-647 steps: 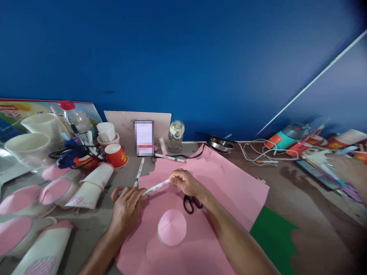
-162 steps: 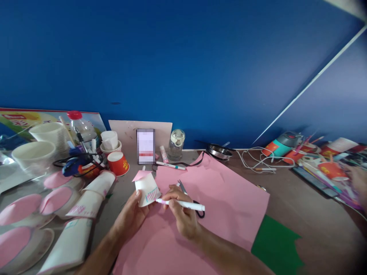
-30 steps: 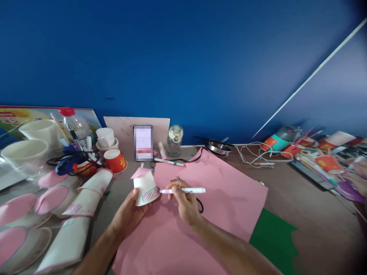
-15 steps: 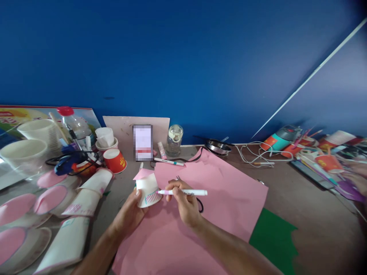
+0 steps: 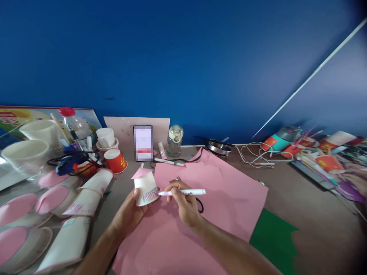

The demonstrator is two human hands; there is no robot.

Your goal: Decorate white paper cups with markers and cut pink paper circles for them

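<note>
My left hand (image 5: 133, 208) is closed round the lower left side of a white paper cup (image 5: 144, 186), held upside down with its wide rim at the bottom. A pink paper cone sits on top of it, and a band of teal and pink marker lines runs near the rim. In my right hand (image 5: 183, 200) is a white acrylic marker (image 5: 192, 192) with a pink tip end, pinched between fingers and thumb. Its tip is at the right edge of the drawn band; whether it touches I cannot tell. Beneath both hands lies pink paper (image 5: 229, 194).
Several decorated paper cups (image 5: 64, 236) lie at the left, below a red paper cup (image 5: 115, 160). At the back stand a phone (image 5: 143, 143) and a glass bottle (image 5: 174, 141). Partly hidden scissors (image 5: 200, 205) lie by my right hand. Green paper (image 5: 273, 240) is at the right; another person's hand (image 5: 357, 172) shows beyond.
The cup has turned and tilted slightly in my left hand, showing more of the pink cone and the striped band. The marker has barely moved.
</note>
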